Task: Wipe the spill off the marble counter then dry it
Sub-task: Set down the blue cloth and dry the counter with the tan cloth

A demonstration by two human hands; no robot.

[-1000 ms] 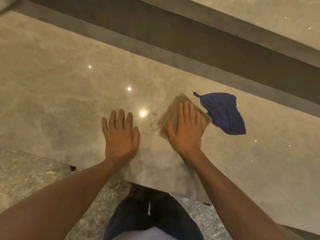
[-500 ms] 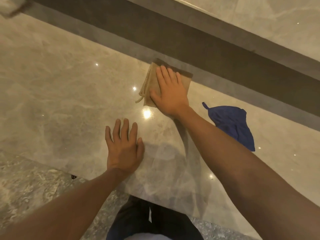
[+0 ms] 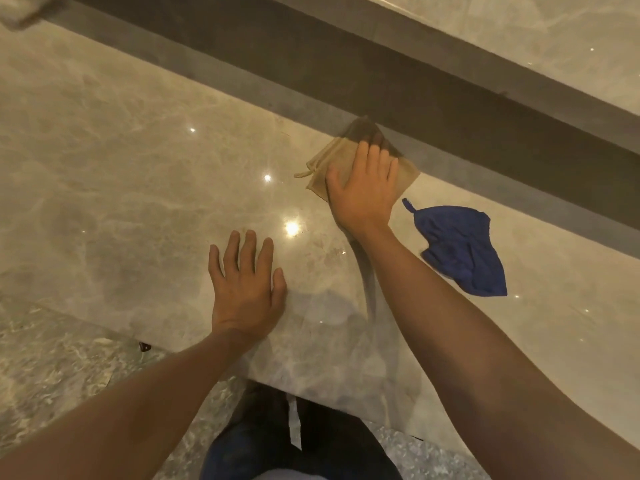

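My right hand (image 3: 363,188) presses flat on a folded tan cloth (image 3: 323,161) near the far edge of the glossy marble counter (image 3: 121,174). The cloth's far corner is blurred. My left hand (image 3: 244,285) lies flat and empty on the counter near its front edge, fingers spread. Faint wet smears (image 3: 325,251) show on the marble between my two hands. A crumpled blue cloth (image 3: 464,249) lies on the counter to the right of my right forearm, untouched.
A dark recessed strip (image 3: 381,74) runs along the back of the counter, with a higher marble ledge (image 3: 519,32) behind it. The counter's front edge (image 3: 104,332) drops to a speckled floor (image 3: 52,375). My legs (image 3: 294,441) stand against the edge.
My right hand swept the tan cloth from the counter's middle out to the far edge, then slid it rightwards along the back. My left hand stayed flat in place.
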